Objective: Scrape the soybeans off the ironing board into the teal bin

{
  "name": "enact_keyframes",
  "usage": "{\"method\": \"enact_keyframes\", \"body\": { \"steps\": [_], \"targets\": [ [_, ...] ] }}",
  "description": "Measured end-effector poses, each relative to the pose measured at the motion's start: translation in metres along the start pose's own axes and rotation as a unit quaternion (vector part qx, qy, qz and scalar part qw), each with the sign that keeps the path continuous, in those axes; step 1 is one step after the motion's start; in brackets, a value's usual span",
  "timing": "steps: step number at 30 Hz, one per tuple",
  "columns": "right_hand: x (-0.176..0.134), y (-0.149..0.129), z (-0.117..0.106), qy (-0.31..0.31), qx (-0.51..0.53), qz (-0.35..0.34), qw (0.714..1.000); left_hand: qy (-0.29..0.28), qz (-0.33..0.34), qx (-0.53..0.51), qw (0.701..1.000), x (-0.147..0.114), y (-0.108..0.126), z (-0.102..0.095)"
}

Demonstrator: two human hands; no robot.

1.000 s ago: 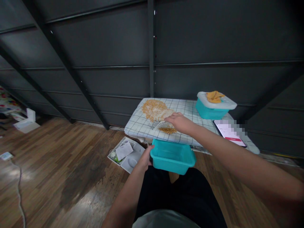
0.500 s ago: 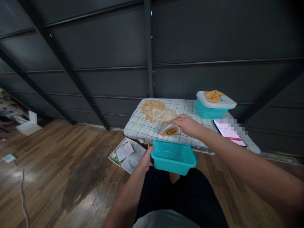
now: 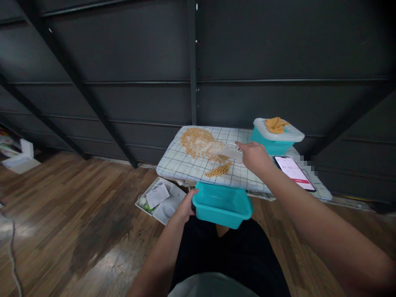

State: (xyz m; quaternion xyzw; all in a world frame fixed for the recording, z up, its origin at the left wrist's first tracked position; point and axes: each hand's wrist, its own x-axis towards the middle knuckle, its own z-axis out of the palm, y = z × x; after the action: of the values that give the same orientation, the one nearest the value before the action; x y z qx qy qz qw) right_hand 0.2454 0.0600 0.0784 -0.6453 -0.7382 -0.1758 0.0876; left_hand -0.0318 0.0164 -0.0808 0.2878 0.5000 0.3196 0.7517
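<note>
My left hand [image 3: 186, 204] grips the left rim of an open teal tub [image 3: 221, 205], held just below the near edge of a low table with a checked cloth [image 3: 185, 163]. My right hand [image 3: 255, 156] reaches over the cloth and holds a thin white card [image 3: 231, 152], its edge against a big pile of yellow beans mixed with white grains [image 3: 199, 142]. A small streak of yellow beans [image 3: 218, 170] lies apart from the pile, near the table's front edge above the tub.
A second teal tub with a white lid [image 3: 274, 134] and an orange cloth [image 3: 276, 124] on top stands at the table's back right. A lit phone [image 3: 293, 168] lies beside it. On the wooden floor to the left sits a white tray of items [image 3: 159, 199]. Dark metal wall behind.
My right hand has lifted the card off the small batch of beans and moved back toward the big pile. The batch now lies bare near the front edge. The tub stays put.
</note>
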Motion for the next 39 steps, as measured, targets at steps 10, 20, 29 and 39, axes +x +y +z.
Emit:
{"method": "enact_keyframes", "body": {
  "steps": [10,20,29,39],
  "targets": [
    [0.000,-0.012,0.007,-0.026,-0.029,-0.028,0.999,0.000,0.006,0.009,1.000,-0.007,0.002,-0.004],
    [-0.006,-0.025,-0.001,-0.035,-0.017,-0.040,0.998,0.008,0.005,0.009,1.000,-0.010,0.002,-0.003],
    [-0.014,-0.032,-0.006,-0.039,-0.002,-0.049,0.998,0.004,0.005,0.004,1.000,-0.009,-0.001,-0.005],
    [-0.022,-0.037,-0.012,-0.039,0.007,-0.051,0.998,0.007,0.003,0.009,1.000,-0.009,-0.001,-0.001]
  ]
}}
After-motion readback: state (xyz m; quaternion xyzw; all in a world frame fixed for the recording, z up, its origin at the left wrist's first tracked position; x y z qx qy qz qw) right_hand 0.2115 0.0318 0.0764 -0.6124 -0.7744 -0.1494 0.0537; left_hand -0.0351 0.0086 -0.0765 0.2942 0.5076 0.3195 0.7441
